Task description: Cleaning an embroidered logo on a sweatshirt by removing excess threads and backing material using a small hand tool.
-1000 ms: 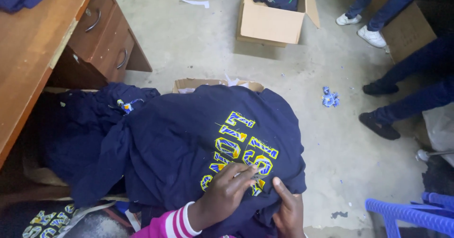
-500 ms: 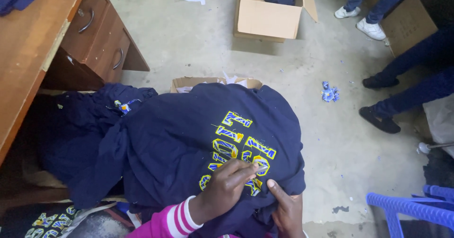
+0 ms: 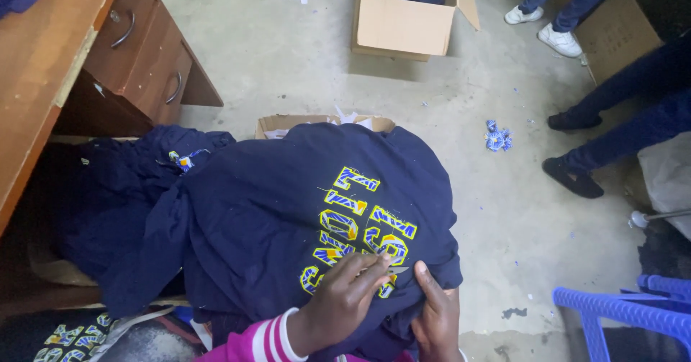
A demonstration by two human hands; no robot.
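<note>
A navy garment [image 3: 273,218] with yellow and blue stitched lettering [image 3: 360,222] lies draped over a pile in front of me. My left hand [image 3: 345,301], in a pink and white striped cuff, rests on the lettering's near end, its fingers closed on a small pointed metal tool [image 3: 394,268]. My right hand [image 3: 435,315] sits just to the right and pinches the garment's fabric, thumb raised beside the tool's tip. More navy cloth [image 3: 115,204] is heaped to the left.
A wooden desk with drawers [image 3: 137,45] stands at the left. An open cardboard box [image 3: 403,24] holding dark cloth sits on the concrete floor, and a flatter box [image 3: 288,124] lies behind the pile. Other people's legs and shoes [image 3: 576,168] are at the right, above a blue plastic chair [image 3: 626,315].
Both hands stay at the near end of the lettering. The left hand's fingers have crept slightly right toward the right thumb. The garment has not moved.
</note>
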